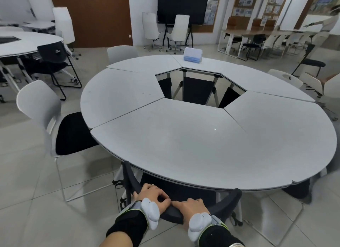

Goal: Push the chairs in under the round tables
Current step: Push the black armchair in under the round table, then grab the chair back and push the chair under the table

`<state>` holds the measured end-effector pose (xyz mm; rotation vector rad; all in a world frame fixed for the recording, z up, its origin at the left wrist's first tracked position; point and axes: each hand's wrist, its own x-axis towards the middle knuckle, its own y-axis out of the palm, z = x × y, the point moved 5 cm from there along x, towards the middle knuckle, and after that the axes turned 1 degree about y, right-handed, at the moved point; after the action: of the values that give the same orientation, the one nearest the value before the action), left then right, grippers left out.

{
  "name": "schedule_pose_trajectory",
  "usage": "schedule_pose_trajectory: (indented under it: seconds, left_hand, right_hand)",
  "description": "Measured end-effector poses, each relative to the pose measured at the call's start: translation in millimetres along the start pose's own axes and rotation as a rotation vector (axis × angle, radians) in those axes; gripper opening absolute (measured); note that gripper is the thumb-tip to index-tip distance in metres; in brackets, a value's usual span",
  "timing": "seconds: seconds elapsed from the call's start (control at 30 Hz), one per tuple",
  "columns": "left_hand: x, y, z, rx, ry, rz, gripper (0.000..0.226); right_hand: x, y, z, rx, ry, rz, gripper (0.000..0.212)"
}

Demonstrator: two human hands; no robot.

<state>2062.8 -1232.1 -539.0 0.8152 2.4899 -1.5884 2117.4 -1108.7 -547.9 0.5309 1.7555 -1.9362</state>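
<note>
Pale floor tiles spread under both arms, and the round table fills the space ahead of them. Left hand and right hand sit side by side, nearly touching, each curled closed over the top edge of the dark chair's backrest, which curves out to either side of them. That dark chair's seat already lies under the table rim just beyond the knuckles, so this one looks nearly home. Because both hands grip close together at the middle, an uneven shove could swing the chair and drive one end of the curved back, or a leg, against the table supports near the left hand; knuckles could also be pinched if the back rides up toward the rim. Further out to the left of the left hand, a white chair with a black seat stands angled, only partly under the edge, and will likely need pushing too. Beyond the hands, across the tabletop, a blue box rests on the far side; a hard bump to the table might jog it.
</note>
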Motion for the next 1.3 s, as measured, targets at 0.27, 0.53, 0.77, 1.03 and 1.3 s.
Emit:
schedule_pose_trajectory:
  seconds: [0.27, 0.53, 0.77, 1.03, 1.3]
  left_hand:
    - [-2, -4, -1, -0.038, -0.052, 0.124, 0.024]
    - [-63, -68, 14, -0.279, -0.031, 0.026, 0.025]
    - [-179, -184, 43, -0.346, 0.032, -0.238, 0.018]
    - [-313, -281, 98, -0.493, 0.072, -0.446, 0.029]
    - [-331, -325, 169, -0.530, -0.024, -0.538, 0.007]
  right_hand:
    - [-5, -6, 5, 0.021, 0.128, 0.095, 0.049]
    - [-47, -62, 52, 0.014, 0.065, -0.081, 0.068]
    - [-122, -133, 170, 0.088, -0.026, -0.367, 0.032]
    - [-201, -190, 321, 0.201, -0.190, -0.531, 0.023]
    - [-179, -211, 404, 0.180, -0.314, -0.556, 0.023]
